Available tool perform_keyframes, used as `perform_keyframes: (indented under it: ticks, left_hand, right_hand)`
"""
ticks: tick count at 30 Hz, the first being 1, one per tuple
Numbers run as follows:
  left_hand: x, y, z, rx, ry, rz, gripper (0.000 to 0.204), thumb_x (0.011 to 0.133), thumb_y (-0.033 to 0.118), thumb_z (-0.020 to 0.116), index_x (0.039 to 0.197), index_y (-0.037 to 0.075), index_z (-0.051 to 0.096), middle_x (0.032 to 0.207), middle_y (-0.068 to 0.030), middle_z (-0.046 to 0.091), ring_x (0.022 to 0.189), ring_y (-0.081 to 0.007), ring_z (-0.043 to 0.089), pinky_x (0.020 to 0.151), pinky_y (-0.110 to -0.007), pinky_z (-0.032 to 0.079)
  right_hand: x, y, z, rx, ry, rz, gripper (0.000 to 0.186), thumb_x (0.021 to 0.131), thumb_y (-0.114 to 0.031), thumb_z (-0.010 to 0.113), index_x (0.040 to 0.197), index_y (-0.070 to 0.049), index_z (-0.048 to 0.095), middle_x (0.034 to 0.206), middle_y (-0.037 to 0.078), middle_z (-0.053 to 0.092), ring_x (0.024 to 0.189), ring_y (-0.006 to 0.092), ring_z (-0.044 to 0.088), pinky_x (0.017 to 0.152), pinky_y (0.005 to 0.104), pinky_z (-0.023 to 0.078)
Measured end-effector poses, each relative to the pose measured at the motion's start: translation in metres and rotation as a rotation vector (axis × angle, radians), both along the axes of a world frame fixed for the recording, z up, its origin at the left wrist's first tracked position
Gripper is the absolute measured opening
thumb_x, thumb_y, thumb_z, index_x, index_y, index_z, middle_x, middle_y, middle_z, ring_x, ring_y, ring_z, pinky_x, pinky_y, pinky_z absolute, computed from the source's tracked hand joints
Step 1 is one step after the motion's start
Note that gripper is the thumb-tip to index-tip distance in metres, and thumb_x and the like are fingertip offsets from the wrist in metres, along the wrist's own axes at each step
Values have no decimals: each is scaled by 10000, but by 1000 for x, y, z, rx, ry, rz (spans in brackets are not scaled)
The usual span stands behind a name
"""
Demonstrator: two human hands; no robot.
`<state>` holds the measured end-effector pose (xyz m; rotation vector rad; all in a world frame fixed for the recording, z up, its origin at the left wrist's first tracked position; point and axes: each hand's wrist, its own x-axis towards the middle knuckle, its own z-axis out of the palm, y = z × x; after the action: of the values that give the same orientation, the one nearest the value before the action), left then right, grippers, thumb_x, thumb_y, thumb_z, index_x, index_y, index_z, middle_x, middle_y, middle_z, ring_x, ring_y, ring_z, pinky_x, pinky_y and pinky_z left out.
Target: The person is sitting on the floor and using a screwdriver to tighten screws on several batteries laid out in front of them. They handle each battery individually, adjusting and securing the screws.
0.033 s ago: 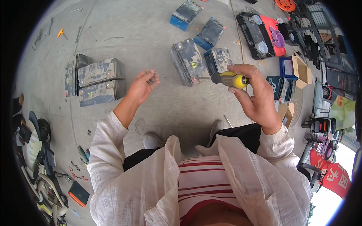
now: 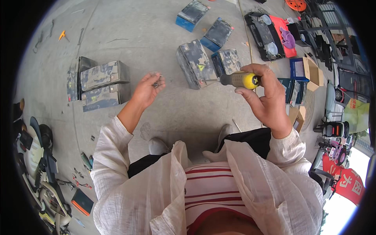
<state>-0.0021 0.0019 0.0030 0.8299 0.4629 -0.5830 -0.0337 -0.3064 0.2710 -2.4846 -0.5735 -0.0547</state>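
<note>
My right hand [image 2: 268,102] grips a screwdriver [image 2: 239,80] by its yellow and grey handle. Its shaft points left at the right end of a camouflage battery case [image 2: 192,60]; contact is unclear. My left hand [image 2: 150,88], closed on small metal pieces [image 2: 156,84], probably screws, is left of that case, above the floor. A second camouflage case [image 2: 229,58] lies just behind the screwdriver. Three more cases [image 2: 102,74] stand together at the left. Two blue-sided batteries [image 2: 188,19] lie farther back.
An open black-and-red tool case [image 2: 260,37] lies back right, above cardboard boxes [image 2: 313,74]. Scooters and motorbike parts [image 2: 43,152] crowd the left edge; more vehicles [image 2: 335,129] line the right. Loose tools, an orange-handled one [image 2: 62,35] among them, lie on the concrete.
My right hand and the screwdriver have shifted very slightly, the handle turning a little in my fingers. My left hand looks the same.
</note>
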Motion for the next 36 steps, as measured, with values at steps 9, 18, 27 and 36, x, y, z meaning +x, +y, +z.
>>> perform_keyframes:
  ticks: [9, 18, 27, 36]
  left_hand:
    - [0, -2, 3, 11, 9, 9, 89, 1003, 153, 614, 1047, 77, 630, 970, -38, 655, 896, -143, 622, 833, -299, 558]
    - [-1, -7, 2, 16, 30, -2, 81, 1004, 154, 615, 1037, 82, 627, 964, -35, 651, 892, -139, 623, 822, -295, 559]
    - [-3, -1, -5, 36, 49, 11, 93, 994, 144, 626, 1049, 69, 616, 962, -55, 655, 885, -163, 632, 825, -319, 562]
    - [-3, 1, -12, 44, 31, 5, 84, 994, 141, 627, 1041, 72, 617, 947, -41, 660, 879, -146, 643, 798, -303, 571]
  right_hand:
    - [7, 2, -5, 27, -199, 113, 457, 791, -211, 852, 1128, -15, 614, 1023, 150, 648, 808, 228, 672, 606, 305, 553]
    - [7, 7, 1, -98, -220, -76, 444, 801, -261, 849, 1086, -11, 618, 975, 157, 652, 746, 265, 666, 615, 329, 548]
    - [1, 5, 2, -126, 62, -321, 402, 815, -159, 800, 1141, -15, 612, 1002, 149, 653, 882, 306, 653, 773, 374, 542]
    - [3, -1, -3, 13, -70, 28, 310, 835, -124, 771, 1106, -44, 644, 922, 128, 645, 857, 307, 647, 737, 378, 524]
